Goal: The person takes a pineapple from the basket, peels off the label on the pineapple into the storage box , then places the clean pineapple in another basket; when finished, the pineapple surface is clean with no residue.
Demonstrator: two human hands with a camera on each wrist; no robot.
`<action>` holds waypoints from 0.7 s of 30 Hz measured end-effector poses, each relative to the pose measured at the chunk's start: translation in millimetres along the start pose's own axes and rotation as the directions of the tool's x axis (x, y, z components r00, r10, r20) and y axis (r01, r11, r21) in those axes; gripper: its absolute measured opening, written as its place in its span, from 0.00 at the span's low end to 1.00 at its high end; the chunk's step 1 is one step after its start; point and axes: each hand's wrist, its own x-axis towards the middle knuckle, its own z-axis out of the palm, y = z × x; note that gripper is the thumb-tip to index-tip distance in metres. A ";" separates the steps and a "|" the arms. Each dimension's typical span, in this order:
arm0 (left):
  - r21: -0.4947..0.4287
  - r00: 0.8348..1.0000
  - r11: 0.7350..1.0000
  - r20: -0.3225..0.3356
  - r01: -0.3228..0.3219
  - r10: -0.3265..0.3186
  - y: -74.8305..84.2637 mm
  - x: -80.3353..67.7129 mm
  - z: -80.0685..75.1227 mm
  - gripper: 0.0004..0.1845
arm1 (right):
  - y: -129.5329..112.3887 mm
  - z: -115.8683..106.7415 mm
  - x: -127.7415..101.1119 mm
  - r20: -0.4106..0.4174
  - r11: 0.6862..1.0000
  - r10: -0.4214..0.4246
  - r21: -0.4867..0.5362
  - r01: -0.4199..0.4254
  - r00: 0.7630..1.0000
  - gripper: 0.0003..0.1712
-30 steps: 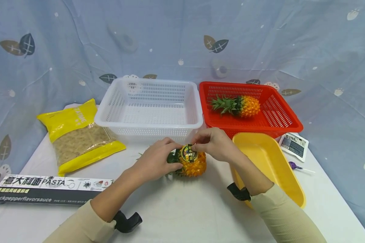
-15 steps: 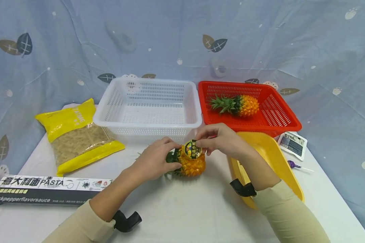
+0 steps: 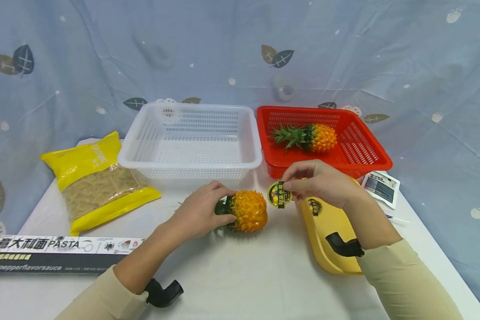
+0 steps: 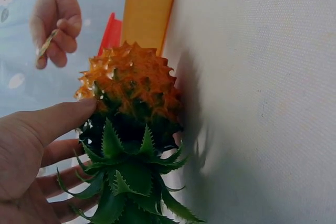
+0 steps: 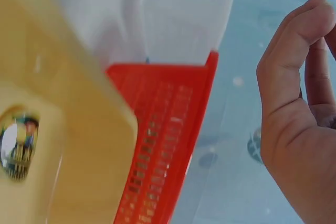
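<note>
left hand [image 3: 200,212] grips pineapple [image 3: 246,211] at the crown end, fruit lying on the table [image 3: 240,275], long axis left-right, crown under the hand. right hand [image 3: 324,182] pinches round sticker [image 3: 279,194], held in the air just right of the fruit, apart from it. yellow tray [image 3: 328,231] sits directly below/right of that hand, another sticker [image 3: 314,206] in it. red basket [image 3: 368,160] and white basket [image 3: 144,151] behind; open table in front

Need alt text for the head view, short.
A right hand pinches a round sticker just beside a small orange pineapple that the left hand holds on the white table. Behind stand a white basket and a red basket holding a second pineapple.
</note>
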 end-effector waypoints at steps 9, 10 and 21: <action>-0.008 1.000 1.000 0.010 0.015 -0.015 -2.0 -0.7 -0.3 0.31 | 8.0 -27.9 -14.7 -0.045 1.000 0.020 0.009 -0.019 0.999 0.11; -0.009 1.000 1.000 0.011 0.017 -0.017 -2.5 -1.0 -0.4 0.31 | 10.5 -31.0 -15.9 -0.046 1.000 0.020 0.016 -0.019 0.999 0.10; -0.007 1.000 1.000 0.015 0.013 -0.013 -4.7 -1.0 -2.2 0.31 | 43.3 -65.4 -28.3 -0.086 0.994 0.093 0.066 -0.087 0.992 0.09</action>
